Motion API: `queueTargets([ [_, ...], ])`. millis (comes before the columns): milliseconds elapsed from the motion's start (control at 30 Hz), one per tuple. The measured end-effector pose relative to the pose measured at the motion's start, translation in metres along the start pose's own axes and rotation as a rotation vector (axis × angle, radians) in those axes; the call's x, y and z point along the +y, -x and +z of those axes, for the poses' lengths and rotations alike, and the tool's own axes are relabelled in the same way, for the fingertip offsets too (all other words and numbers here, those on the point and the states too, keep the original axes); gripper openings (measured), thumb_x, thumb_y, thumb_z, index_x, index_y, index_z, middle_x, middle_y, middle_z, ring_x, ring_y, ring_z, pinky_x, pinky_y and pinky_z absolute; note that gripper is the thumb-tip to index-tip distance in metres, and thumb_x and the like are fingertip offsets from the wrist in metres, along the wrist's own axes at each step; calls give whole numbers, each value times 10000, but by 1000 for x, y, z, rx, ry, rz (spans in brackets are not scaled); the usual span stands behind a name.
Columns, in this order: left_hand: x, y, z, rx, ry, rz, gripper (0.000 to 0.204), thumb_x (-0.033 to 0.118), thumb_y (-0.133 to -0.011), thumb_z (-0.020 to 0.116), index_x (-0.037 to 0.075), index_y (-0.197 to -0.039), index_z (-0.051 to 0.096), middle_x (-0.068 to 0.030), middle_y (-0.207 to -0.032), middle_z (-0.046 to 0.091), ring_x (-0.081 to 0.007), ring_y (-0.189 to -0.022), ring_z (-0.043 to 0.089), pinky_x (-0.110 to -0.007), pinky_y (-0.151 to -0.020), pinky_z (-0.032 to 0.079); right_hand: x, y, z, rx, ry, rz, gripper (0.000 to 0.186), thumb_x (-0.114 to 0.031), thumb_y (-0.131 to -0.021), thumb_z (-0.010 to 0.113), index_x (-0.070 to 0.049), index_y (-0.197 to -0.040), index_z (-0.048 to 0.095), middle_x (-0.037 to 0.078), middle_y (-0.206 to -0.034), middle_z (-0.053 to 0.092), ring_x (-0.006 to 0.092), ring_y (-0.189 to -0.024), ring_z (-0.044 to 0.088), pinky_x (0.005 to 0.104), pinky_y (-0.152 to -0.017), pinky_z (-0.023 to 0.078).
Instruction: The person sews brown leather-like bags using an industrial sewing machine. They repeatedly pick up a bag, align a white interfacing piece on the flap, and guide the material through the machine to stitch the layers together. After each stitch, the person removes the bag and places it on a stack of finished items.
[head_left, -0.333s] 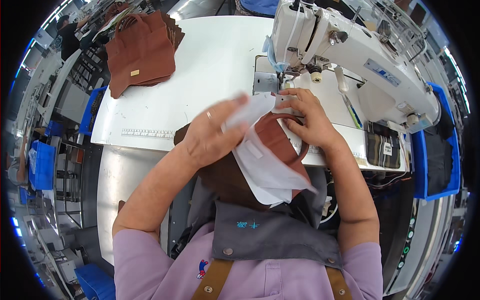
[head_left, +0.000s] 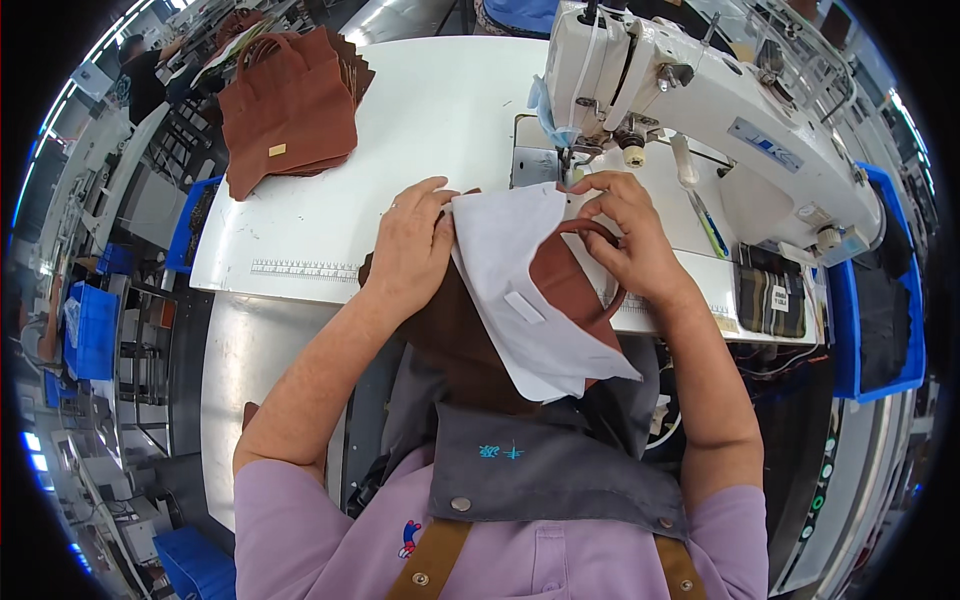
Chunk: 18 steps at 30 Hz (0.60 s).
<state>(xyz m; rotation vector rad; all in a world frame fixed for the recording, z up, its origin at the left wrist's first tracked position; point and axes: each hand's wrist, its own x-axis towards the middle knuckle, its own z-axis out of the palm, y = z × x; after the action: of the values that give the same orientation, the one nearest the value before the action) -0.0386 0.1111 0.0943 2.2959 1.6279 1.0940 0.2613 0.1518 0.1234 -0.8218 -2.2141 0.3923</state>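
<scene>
A reddish-brown bag piece (head_left: pixel 560 268) with a looped handle and a loose white lining sheet (head_left: pixel 500 280) over it lies at the table's front edge, darker brown material beneath. My left hand (head_left: pixel 415 240) grips the upper left edge of the piece, fingers bent. My right hand (head_left: pixel 630 240) pinches the top right corner by the handle, just in front of the needle area of a white sewing machine (head_left: pixel 700 110). A small metal plate (head_left: pixel 530 165) sits beside the needle.
Stacked brown bag panels (head_left: pixel 290 120) lie at the table's (head_left: pixel 420 100) upper left. A tool (head_left: pixel 710 225) and a dark striped pouch (head_left: pixel 765 290) are at right. Blue bins (head_left: pixel 88 330) flank both sides. A co-worker (head_left: pixel 140 75) is at upper left.
My left hand has moved left and down onto the edge of the piece, uncovering the white sheet, which now lies flatter. My right hand has shifted slightly right.
</scene>
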Motion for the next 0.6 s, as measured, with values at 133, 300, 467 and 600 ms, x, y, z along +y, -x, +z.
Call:
queueTargets([
  [133, 15, -10, -15, -143, 551, -366, 248, 122, -962, 606, -50, -1136, 642, -158, -1047, 709, -239, -1027, 673, -346, -914, 508, -11, 11, -4, 119, 57, -19, 221, -30, -700, 686, -72, -909, 625, 81, -1201, 638, 321, -1182, 547, 440, -1013, 406],
  [300, 19, -23, -34, -484, 554, -513, 221, 80, -932, 659, -17, -1131, 673, 16, -818, 691, -38, -773, 600, -214, -776, 476, -33, 34, -5, 127, 40, 1, 201, -51, -667, 694, -83, -856, 635, 74, -1198, 630, 315, -1156, 550, 438, -997, 402],
  [467, 38, -23, -35, -610, 606, -579, 141, 89, -854, 722, -1, -961, 741, 16, -719, 650, -54, -700, 578, -256, -681, 479, -33, 54, -11, 118, 54, 38, 224, -64, -658, 687, -86, -874, 633, 81, -1207, 625, 322, -1134, 553, 427, -1002, 394],
  [600, 58, -20, -36, -255, 495, -8, 42, 49, -868, 718, 8, -874, 727, -11, -770, 679, -96, -713, 626, -260, -682, 500, -45, 59, -28, 64, -64, 119, 344, -116, -688, 646, -72, -1029, 634, 145, -1252, 613, 333, -1171, 553, 429, -1056, 376],
])
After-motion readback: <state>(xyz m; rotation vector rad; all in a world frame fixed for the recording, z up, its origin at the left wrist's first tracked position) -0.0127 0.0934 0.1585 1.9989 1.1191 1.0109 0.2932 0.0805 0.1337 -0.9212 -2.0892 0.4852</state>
